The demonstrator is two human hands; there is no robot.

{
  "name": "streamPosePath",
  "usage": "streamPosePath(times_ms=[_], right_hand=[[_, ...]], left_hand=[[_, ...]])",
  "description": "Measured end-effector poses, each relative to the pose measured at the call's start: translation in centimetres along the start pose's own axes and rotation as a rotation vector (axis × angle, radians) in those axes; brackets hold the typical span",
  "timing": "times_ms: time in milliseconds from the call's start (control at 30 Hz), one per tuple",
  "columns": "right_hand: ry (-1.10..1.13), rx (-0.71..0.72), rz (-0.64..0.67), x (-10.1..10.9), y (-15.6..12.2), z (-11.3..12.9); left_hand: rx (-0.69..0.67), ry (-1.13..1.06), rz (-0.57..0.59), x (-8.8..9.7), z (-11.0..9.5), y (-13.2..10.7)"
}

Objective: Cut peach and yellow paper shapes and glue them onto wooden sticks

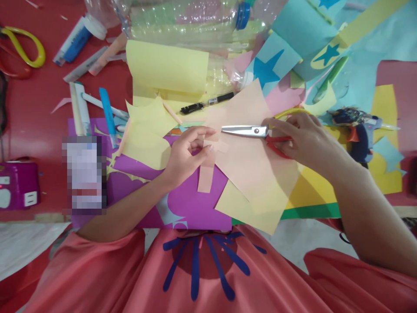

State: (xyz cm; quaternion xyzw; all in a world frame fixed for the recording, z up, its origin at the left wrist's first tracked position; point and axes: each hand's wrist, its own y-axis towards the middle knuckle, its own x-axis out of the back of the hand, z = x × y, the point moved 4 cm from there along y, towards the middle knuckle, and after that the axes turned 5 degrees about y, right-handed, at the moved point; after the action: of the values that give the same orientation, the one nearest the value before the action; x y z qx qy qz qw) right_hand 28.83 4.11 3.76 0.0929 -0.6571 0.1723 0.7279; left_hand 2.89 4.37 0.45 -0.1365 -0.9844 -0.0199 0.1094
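Note:
Between its thumb and fingers, my left hand [190, 150] pinches a narrow peach paper strip [206, 176] that hangs down toward the purple paper [195, 208]. My right hand [295, 132] grips the scissors [249, 131] by their yellow and red handles. The metal blades look closed and point left, their tips just right of the strip. Under the scissors lies a larger peach paper sheet [250, 165], overlapping a pale yellow sheet [254, 208]. A black pen [208, 103] rests beyond my left hand.
Clear plastic bottles [182, 17] lie along the back. A glue gun [365, 134] sits at right. On the left are a phone [85, 174], a purple box [19, 184], another pair of scissors [26, 48] and several markers and sticks. Blue paper with stars [269, 61] stands at back right.

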Motion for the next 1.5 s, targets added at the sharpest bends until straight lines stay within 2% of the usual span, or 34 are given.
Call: streamPosePath(times_ms=[200,333,400,533,633,700,767,1000,1133,1367,1500], right_hand=[[-0.016,-0.069,-0.042,0.7,-0.3,-0.3],[0.137,-0.068,-0.064,1.9,-1.6,-0.5],[0.182,-0.14,-0.02,2.3,-2.3,-0.9],[0.173,-0.28,0.155,2.2,-3.7,-1.2],[0.15,-0.17,0.219,2.0,-4.1,-0.5],[0.169,-0.05,0.201,1.9,-4.1,0.2],[0.176,0.011,0.17,1.7,-4.0,0.7],[0.196,-0.009,0.155,0.6,-3.2,1.6],[0.256,0.024,0.163,0.6,-2.8,2.0],[0.265,-0.003,0.169,0.5,-2.8,1.8],[0.258,0.001,0.179,0.4,-2.7,1.8]], left_hand=[[-0.036,0.017,-0.021,0.1,0.2,0.1],[-0.067,0.03,-0.037,0.2,0.1,0.1],[-0.089,0.033,-0.045,0.2,0.0,0.0],[-0.158,0.037,-0.054,0.2,-0.1,-0.2],[-0.182,0.061,-0.046,0.2,-0.1,-0.5],[-0.2,0.09,-0.04,0.2,-0.3,-0.6],[-0.235,0.118,-0.014,0.1,-0.5,-0.7],[-0.276,0.057,0.108,-0.3,-0.7,-0.9],[-0.296,0.012,0.115,-0.4,-0.8,-0.9],[-0.243,0.026,0.147,-0.5,-0.7,-1.0],[-0.267,0.016,0.141,-0.5,-0.8,-0.9]])
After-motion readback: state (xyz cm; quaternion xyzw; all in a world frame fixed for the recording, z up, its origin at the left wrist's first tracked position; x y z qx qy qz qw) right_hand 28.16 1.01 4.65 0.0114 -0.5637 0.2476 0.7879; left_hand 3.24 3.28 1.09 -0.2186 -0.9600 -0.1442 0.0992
